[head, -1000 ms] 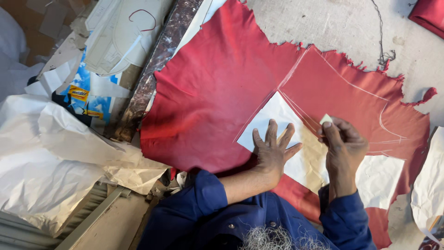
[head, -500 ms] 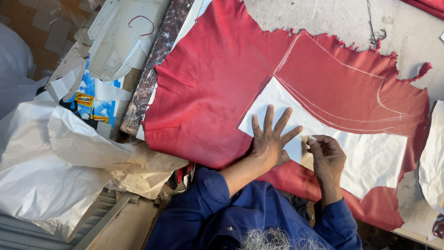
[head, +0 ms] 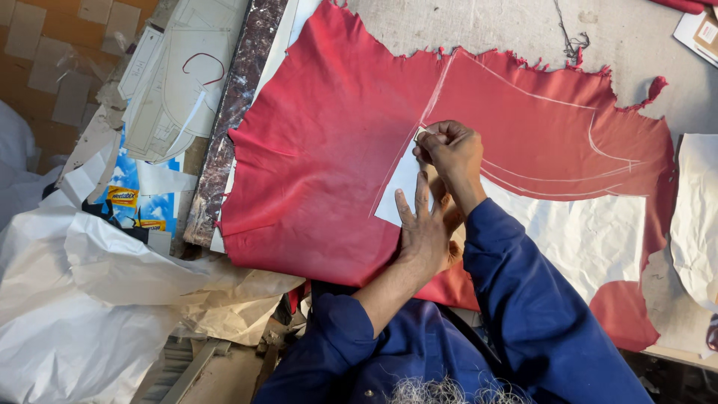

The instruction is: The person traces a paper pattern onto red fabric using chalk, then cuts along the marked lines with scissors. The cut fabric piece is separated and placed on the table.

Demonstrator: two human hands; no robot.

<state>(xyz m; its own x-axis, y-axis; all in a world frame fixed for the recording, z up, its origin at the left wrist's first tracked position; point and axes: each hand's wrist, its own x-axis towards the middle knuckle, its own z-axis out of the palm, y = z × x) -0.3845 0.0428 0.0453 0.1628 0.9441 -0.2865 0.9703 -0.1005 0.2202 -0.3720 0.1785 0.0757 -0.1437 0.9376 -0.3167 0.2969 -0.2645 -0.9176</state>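
While our left hand [head: 425, 233] presses flat on the paper pattern [head: 576, 232] atop the red leather [head: 329, 150], our right hand [head: 447, 150] pinches chalk at the pattern's upper corner, where a slipping pattern could skew the line.

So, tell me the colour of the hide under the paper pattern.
The hide is red with white chalk lines, clearest in the head view; the paper pattern is white.

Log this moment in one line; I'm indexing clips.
left hand: flat on white paper pattern | right hand: pinching small marker | red leather hide on table
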